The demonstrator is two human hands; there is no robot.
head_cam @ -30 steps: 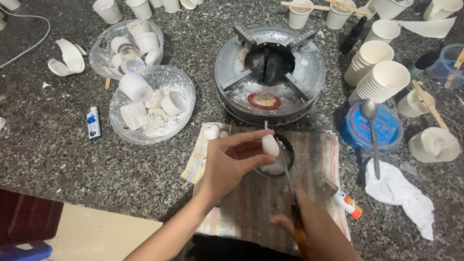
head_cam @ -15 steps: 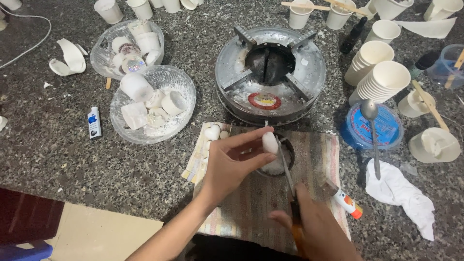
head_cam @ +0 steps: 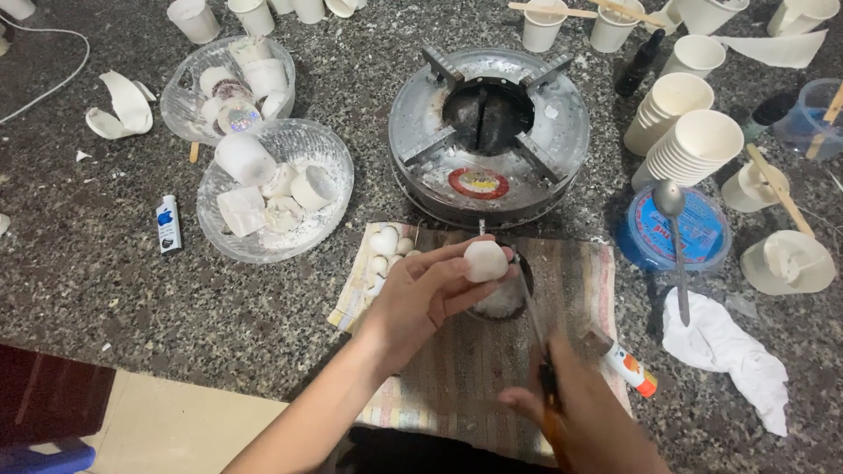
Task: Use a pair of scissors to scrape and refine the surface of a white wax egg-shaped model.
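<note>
My left hand (head_cam: 430,294) pinches a small white wax lump (head_cam: 486,261) just above a dark bowl (head_cam: 505,303) holding white shavings. My right hand (head_cam: 584,412) grips a thin knife (head_cam: 534,318) by its handle, the blade reaching up to the lump's right side. Both hands hover over a striped cloth (head_cam: 580,290) on the speckled stone counter. Small white egg-shaped pieces (head_cam: 384,248) lie on a folded cloth left of the bowl.
A round metal stove (head_cam: 489,132) sits behind the cloth. Two glass bowls (head_cam: 275,189) of white wax blocks stand at the left. Stacked paper cups (head_cam: 694,145), a blue lid (head_cam: 672,233) with a spoon, a white rag (head_cam: 724,351) and a lighter (head_cam: 628,364) are at the right.
</note>
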